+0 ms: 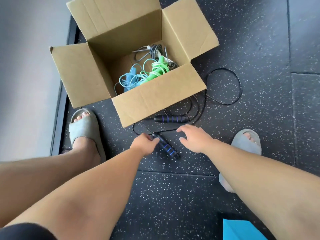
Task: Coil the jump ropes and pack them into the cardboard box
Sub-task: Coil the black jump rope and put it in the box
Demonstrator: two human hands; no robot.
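An open cardboard box (161, 99) stands on the dark speckled floor. Inside lie a green jump rope (158, 70), a light blue jump rope (130, 78) and a grey jump rope (155, 51), loosely coiled. A black jump rope lies uncoiled on the floor in front of the box; its cord (225, 87) loops out to the right. One black handle with blue rings (170, 119) lies by the box's near flap. My left hand (144, 143) pinches the top end of the other handle (167, 148). My right hand (194, 138) hovers with spread fingers just right of it, near the cord.
My two feet in grey slides (84, 129) (247, 141) stand left and right of the rope. A grey wall (26, 66) with a dark skirting runs along the left. A blue object (240, 230) shows at the bottom right corner.
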